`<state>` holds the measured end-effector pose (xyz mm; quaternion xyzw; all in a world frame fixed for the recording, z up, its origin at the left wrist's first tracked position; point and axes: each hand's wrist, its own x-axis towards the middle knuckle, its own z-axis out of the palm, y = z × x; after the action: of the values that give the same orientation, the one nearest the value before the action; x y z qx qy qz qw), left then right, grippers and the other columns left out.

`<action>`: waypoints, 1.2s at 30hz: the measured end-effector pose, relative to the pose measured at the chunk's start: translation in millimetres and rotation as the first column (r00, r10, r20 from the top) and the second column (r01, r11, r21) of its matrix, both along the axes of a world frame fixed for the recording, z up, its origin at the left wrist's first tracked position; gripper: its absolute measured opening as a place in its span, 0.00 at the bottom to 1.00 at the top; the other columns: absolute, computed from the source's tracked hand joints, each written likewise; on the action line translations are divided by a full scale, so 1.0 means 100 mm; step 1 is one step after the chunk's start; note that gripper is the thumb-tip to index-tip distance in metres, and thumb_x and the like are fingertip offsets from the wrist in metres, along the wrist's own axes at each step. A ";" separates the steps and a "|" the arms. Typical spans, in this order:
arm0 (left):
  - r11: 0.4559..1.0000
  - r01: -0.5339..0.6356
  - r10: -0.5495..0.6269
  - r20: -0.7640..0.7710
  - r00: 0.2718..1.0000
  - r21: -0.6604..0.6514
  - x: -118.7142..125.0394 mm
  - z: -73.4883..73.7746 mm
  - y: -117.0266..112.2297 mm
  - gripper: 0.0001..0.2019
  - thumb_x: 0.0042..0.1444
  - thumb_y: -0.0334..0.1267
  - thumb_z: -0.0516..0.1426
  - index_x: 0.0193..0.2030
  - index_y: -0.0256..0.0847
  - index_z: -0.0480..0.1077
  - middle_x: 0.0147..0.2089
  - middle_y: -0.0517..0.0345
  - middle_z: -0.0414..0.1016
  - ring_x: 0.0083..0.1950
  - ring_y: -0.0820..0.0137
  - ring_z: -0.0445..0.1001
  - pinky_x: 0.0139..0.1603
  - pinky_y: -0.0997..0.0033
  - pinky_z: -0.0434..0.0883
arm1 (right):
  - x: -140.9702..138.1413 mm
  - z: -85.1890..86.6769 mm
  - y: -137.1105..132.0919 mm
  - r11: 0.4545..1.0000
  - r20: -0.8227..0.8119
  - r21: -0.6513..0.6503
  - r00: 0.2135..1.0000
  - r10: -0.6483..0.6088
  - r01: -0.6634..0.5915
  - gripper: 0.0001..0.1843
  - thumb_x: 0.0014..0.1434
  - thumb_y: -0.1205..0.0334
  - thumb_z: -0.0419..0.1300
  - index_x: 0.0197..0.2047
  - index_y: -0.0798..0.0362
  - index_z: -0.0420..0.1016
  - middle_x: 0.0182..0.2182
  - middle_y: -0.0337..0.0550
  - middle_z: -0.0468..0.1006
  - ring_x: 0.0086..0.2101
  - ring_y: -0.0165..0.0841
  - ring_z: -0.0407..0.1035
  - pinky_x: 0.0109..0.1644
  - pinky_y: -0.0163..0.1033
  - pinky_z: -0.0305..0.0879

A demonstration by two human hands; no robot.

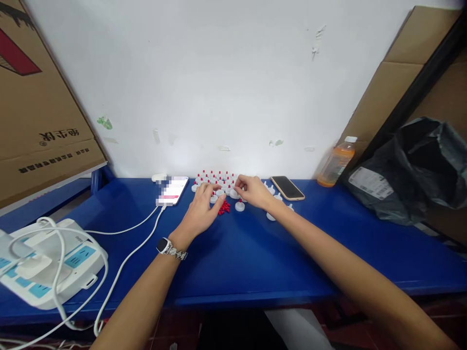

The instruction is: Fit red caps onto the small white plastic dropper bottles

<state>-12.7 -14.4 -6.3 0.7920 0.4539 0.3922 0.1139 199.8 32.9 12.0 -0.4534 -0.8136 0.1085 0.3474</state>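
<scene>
White nozzle caps with small red tips (211,175) stand in a cluster by the wall. My left hand (202,208) hovers at the cluster's near left side, thumb and fingers apart, with white caps between them but no visible grip. From the right comes my right hand (252,191), its thumb and forefinger pinched together at a white cap (234,194); what sits between the fingertips is too small to make out. A pile of loose red tips (224,207) lies between the hands. Nearer me is one red-tipped cap (240,206). Untipped white caps (271,216) lie beyond my right wrist.
A phone with a pixelated screen (174,189) lies left on the blue table (233,272), its cable running to a power strip (69,262). On the right are a dark phone (288,188), an orange drink bottle (336,163) and a black plastic bag (394,170).
</scene>
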 end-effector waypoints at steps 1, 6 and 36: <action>1.000 0.004 -0.004 -0.003 1.000 0.000 0.00 0.00 0.00 0.19 0.68 0.51 0.49 0.57 0.44 0.65 0.54 0.50 0.67 0.58 0.61 0.67 0.48 0.61 0.72 | -0.01 -0.01 0.00 1.000 -0.045 -0.028 0.999 0.012 -0.013 0.04 0.60 0.65 0.58 0.33 0.52 0.73 0.27 0.38 0.79 0.27 0.30 0.71 0.34 0.34 0.60; 1.000 -0.001 0.001 -0.012 1.000 -0.011 0.01 -0.01 0.00 0.18 0.67 0.51 0.50 0.57 0.44 0.66 0.54 0.50 0.67 0.56 0.61 0.68 0.47 0.60 0.72 | -0.03 -0.08 0.02 0.998 0.014 -0.055 1.000 0.004 -0.003 0.02 0.57 0.68 0.61 0.33 0.53 0.75 0.29 0.40 0.80 0.30 0.31 0.72 0.37 0.35 0.60; 0.974 0.225 -0.223 -0.098 0.970 0.010 0.35 -0.09 -0.09 0.12 0.68 0.42 0.49 0.52 0.46 0.70 0.50 0.52 0.69 0.54 0.63 0.69 0.57 0.57 0.69 | 0.25 -0.36 -0.43 0.992 -0.041 0.056 0.993 -0.112 0.114 0.10 0.65 0.60 0.54 0.34 0.51 0.74 0.26 0.39 0.74 0.30 0.32 0.67 0.37 0.36 0.58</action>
<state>22.7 -23.2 -14.9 0.8572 0.3623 0.3433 0.1271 225.3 -10.2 -23.7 -0.4863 -0.7827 0.0736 0.3815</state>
